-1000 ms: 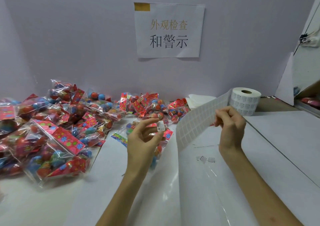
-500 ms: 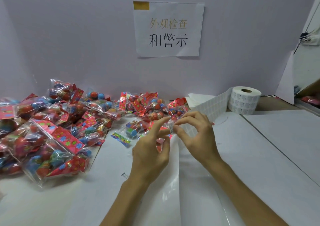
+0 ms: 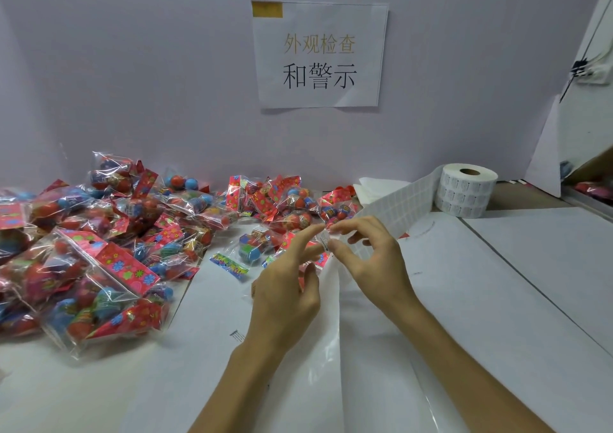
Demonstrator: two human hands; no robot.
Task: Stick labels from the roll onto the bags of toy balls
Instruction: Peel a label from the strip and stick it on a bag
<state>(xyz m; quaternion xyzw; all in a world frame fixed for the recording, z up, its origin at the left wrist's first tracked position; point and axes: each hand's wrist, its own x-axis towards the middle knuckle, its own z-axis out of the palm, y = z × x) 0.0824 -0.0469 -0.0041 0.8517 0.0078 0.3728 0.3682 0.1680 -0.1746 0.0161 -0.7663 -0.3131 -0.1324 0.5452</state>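
A small white label (image 3: pixel 324 242) is pinched between the fingertips of my left hand (image 3: pixel 285 288) and my right hand (image 3: pixel 370 253), above the table's middle. The label roll (image 3: pixel 466 189) stands upright at the back right. Its white backing strip (image 3: pixel 396 207) runs from the roll down to the table and passes under my right hand. Clear bags of red and blue toy balls (image 3: pixel 99 250) are heaped on the left. More such bags (image 3: pixel 292 200) lie along the back wall, and one small bag (image 3: pixel 252 250) lies just beyond my left hand.
A purple wall with a printed paper sign (image 3: pixel 318 54) closes the back. Long clear backing film (image 3: pixel 331 349) runs toward me between my forearms. A few stray labels (image 3: pixel 236 334) are stuck to the white table (image 3: pixel 497 300). A partition and a box edge stand at far right.
My right hand let go of the raised backing strip and came down left to meet my left hand at the label. The strip dropped to the table.
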